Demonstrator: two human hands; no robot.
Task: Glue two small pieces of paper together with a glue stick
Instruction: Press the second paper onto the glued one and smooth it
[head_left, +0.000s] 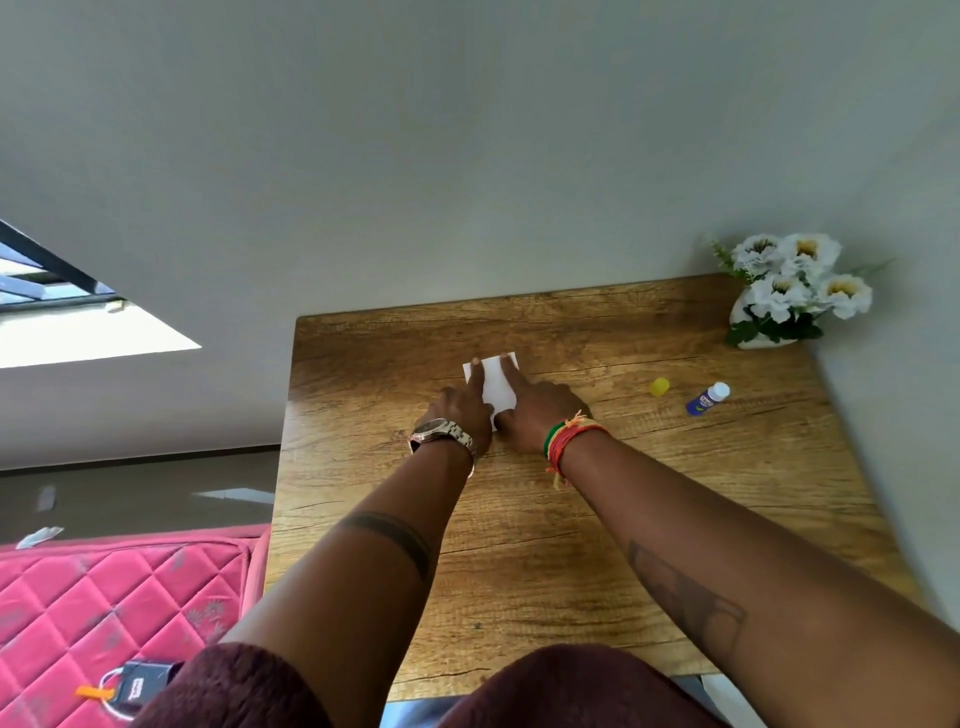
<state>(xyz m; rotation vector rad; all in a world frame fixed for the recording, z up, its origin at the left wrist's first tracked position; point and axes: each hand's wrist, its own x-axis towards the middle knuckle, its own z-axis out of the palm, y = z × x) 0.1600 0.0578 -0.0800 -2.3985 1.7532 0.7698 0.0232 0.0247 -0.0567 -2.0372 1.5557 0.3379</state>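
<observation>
- Head view looks down at a brown wooden tabletop (571, 519) by a grey wall
- White paper (497, 387) lies flat near the middle of the tabletop
- Left hand (462, 410) and right hand (540, 410) press down on the paper, fingers (475, 376) stretched out flat and holding nothing
- Glue stick (707, 398) lies on its side, well apart to the right
- Yellow cap (660, 386) sits just beside the glue stick
- White flowers (795, 283) stand in the far corner

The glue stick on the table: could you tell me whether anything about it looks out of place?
Yes: the glue stick lies on its side, uncapped, its yellow cap apart to its left.
</observation>
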